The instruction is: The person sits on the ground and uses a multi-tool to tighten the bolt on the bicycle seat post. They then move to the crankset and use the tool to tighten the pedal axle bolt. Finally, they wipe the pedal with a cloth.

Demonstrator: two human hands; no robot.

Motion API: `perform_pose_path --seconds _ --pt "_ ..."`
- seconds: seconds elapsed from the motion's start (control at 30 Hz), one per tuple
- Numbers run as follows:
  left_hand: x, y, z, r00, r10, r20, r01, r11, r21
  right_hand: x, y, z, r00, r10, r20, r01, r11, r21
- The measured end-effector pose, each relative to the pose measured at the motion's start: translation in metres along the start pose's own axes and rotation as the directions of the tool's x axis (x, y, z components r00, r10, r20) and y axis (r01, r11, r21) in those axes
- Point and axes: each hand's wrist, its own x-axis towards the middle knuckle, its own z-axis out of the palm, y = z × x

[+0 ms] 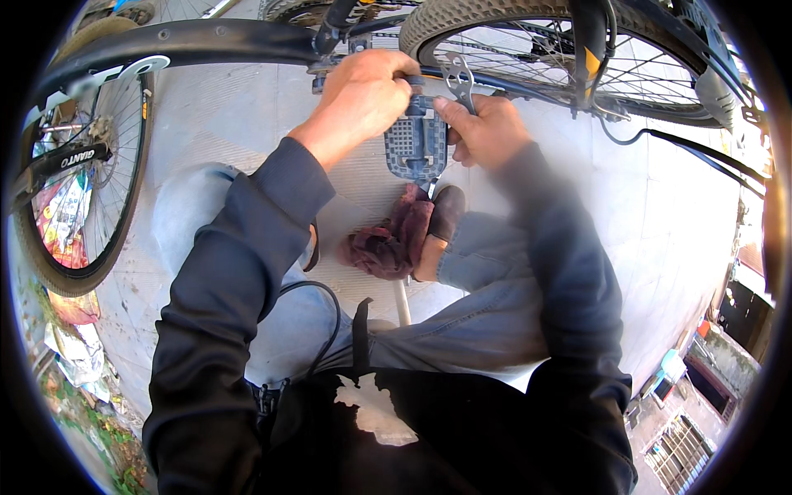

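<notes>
A dark, gridded bicycle pedal (407, 142) points toward me below the black bicycle frame (239, 41). My left hand (363, 97) is closed at the pedal's inner end, its fingertips curled round the axle beside the crank; the exact grip is partly hidden. Just to the right, my right hand (488, 132) grips a flat metal wrench (459, 80) with holes, thumb pressed along it. The wrench's head sticks up past the fingers, close to the axle end. Whether it touches the axle I cannot tell.
Behind the pedal stands the knobbly-tyred wheel (445, 33); the other wheel (136, 165) is at the left. A maroon cloth (388, 243) lies on the paving by my shoe (446, 214). Bags (62, 214) lie at the left edge, and a black cable (693, 142) runs at the right.
</notes>
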Motion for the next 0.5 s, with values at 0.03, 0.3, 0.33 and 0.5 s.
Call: perform_pose_path --seconds 0.03,0.3,0.33,0.5 --pt "0.000 -0.001 0.002 1.000 0.012 0.010 -0.012 1.000 0.016 0.000 -0.002 0.000 1.000 0.006 -0.003 -0.006 1.000 -0.005" --pt "-0.003 0.006 0.002 1.000 -0.013 0.013 0.013 0.999 -0.034 -0.003 -0.007 0.000 1.000 -0.009 -0.026 0.009 1.000 -0.019" --pt "-0.004 0.007 0.002 1.000 -0.018 0.001 0.018 0.999 -0.046 -0.002 -0.007 0.000 1.000 -0.007 -0.025 0.006 1.000 -0.008" --pt "-0.006 0.012 -0.001 0.995 -0.061 -0.079 0.060 0.998 -0.024 -0.005 -0.012 -0.001 1.000 -0.010 -0.013 0.010 1.000 -0.019"
